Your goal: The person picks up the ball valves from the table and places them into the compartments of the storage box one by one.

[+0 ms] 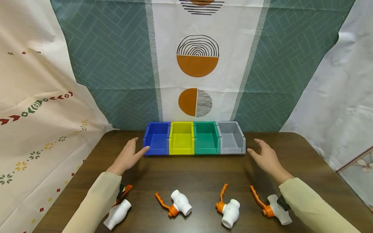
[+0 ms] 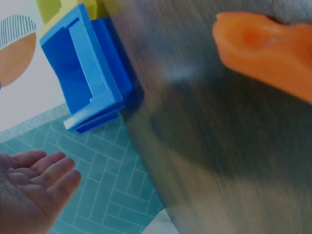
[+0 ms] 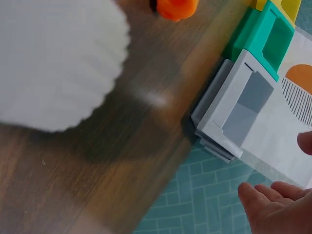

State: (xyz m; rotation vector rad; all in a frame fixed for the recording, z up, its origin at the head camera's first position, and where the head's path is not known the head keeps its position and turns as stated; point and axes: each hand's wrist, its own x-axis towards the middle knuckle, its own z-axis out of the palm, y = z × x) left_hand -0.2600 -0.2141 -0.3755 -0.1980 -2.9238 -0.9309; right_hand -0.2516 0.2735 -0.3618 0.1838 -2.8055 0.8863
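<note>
My left hand [image 1: 128, 157] is held with spread, relaxed fingers just left of the blue bin [image 1: 157, 137], holding nothing. On the other side, my right hand [image 1: 266, 158] is likewise spread and bare, right of the grey bin [image 1: 231, 137]. White ball valves with orange lever handles lie on the table: one valve [image 1: 118, 214] partly hidden under my left sleeve, a second valve [image 1: 181, 203] left of centre, a third valve [image 1: 231, 213] right of centre, and another valve [image 1: 278, 209] beside my right sleeve. An orange handle [image 2: 263, 51] looms close in the left wrist view.
A yellow bin [image 1: 182, 138] and a green bin [image 1: 207, 138] sit between the blue and grey ones, forming a row along the back of the dark wooden table [image 1: 192, 171]. Behind it hangs a patterned cloth [image 1: 128, 64]. Pale cloths drape both sides.
</note>
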